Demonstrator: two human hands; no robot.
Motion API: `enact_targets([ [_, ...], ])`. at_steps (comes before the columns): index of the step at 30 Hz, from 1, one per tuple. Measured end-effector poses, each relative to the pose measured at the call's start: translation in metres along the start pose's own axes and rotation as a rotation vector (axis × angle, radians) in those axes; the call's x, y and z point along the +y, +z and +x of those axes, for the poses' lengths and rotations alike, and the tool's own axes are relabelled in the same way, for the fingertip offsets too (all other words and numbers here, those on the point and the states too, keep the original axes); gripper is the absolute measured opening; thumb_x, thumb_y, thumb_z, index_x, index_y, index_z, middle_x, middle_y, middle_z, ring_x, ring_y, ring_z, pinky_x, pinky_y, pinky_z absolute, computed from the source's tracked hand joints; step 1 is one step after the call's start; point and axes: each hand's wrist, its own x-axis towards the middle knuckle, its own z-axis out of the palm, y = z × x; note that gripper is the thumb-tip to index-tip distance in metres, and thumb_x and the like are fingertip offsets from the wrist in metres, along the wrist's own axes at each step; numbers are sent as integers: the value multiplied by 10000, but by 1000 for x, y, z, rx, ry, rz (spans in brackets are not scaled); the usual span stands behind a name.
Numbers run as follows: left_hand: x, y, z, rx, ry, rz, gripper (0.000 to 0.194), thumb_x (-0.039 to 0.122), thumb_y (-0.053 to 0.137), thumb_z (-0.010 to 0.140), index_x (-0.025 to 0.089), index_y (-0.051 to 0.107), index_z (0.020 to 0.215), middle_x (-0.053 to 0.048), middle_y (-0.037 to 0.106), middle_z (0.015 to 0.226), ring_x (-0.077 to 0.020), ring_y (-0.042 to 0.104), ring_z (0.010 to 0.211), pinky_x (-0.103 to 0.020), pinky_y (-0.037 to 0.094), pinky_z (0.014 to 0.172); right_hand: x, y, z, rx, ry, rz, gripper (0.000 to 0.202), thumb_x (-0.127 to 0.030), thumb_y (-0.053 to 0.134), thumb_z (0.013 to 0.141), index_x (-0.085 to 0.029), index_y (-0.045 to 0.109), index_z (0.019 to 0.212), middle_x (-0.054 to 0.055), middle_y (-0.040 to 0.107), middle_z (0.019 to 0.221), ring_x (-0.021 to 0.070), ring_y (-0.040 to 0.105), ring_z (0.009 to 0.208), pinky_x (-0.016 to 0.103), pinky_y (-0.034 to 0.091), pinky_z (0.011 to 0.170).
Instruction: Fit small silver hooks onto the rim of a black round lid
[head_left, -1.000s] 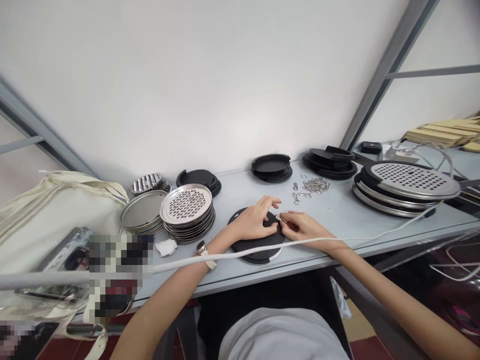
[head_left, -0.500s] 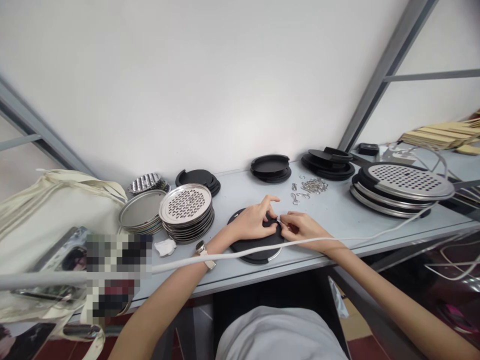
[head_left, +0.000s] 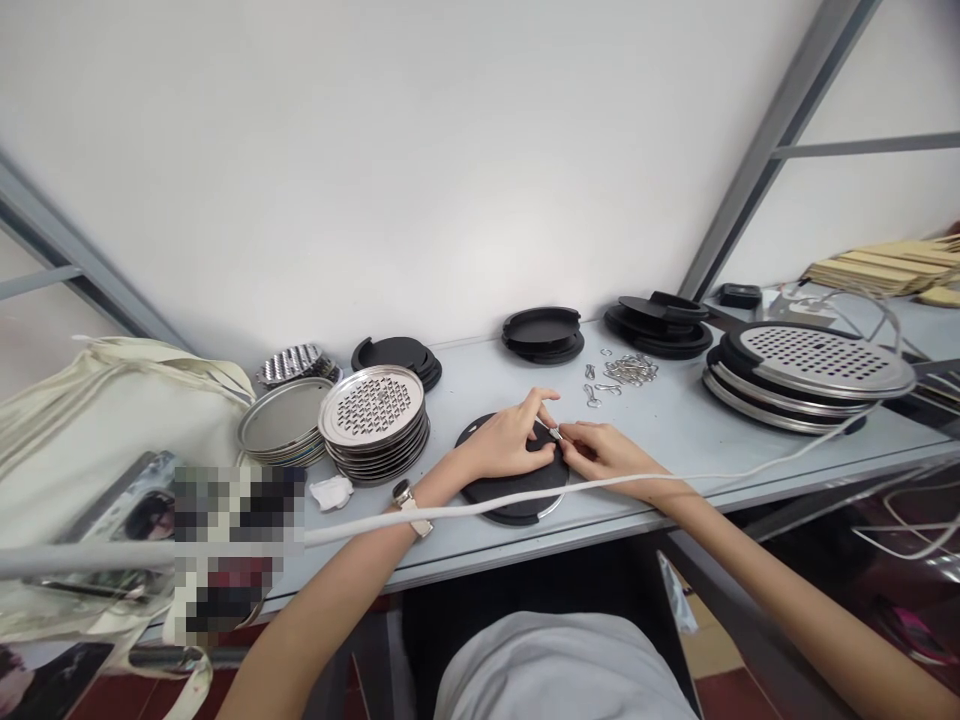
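Note:
A round black disc point(head_left: 517, 495) with a silver edge showing at its lower right lies near the table's front. My left hand point(head_left: 514, 438) rests on its upper part, thumb and forefinger apart on either side of a small metal piece point(head_left: 555, 433). At the disc's right edge, my right hand point(head_left: 600, 452) pinches that small metal piece with its fingertips. Behind my hands lies a pile of small metal clips point(head_left: 631, 370), with a few loose ones beside it.
Grater discs point(head_left: 373, 407) and plain metal discs point(head_left: 279, 420) are stacked at the left, near white crumpled paper point(head_left: 331, 492). Black discs point(head_left: 541, 330) stand along the wall. Another stack point(head_left: 810, 365) is at the right. A white cable point(head_left: 465, 509) crosses in front of my wrists.
The fingers of my right hand have shifted slightly, and the small metal piece between my hands shows more clearly. My left hand has hardly moved.

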Motion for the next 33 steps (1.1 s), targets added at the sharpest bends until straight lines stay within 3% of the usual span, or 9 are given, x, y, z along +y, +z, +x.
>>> enact_targets([
  [17,-1,1,1,-8,35,-23,607,150,551,743,214,289,1287,-8,618,919,-127,598,805,-255,487,761,3,1,-2,29,30,-2,250,-255,427,799,-196,332,575,-40,390,550,94,355,517,212,288,500],
  [21,-2,1,1,-5,37,8,581,151,544,751,213,297,1274,-8,604,915,-130,591,806,-260,480,769,3,1,-1,8,37,6,269,-272,408,834,-200,320,590,-47,373,540,93,350,507,216,279,494],
  [25,-5,0,0,23,42,62,511,190,550,769,211,340,1234,-31,575,987,-120,576,758,-259,478,737,2,-1,0,-13,26,-3,280,-310,354,910,-195,404,659,-38,432,564,104,400,513,229,305,526],
  [33,-6,0,1,44,106,87,426,167,527,780,189,390,1183,-45,551,997,-139,563,859,-257,476,758,-1,-3,1,-19,1,-1,296,-332,334,939,-195,459,709,-18,507,608,118,456,545,231,338,558],
])
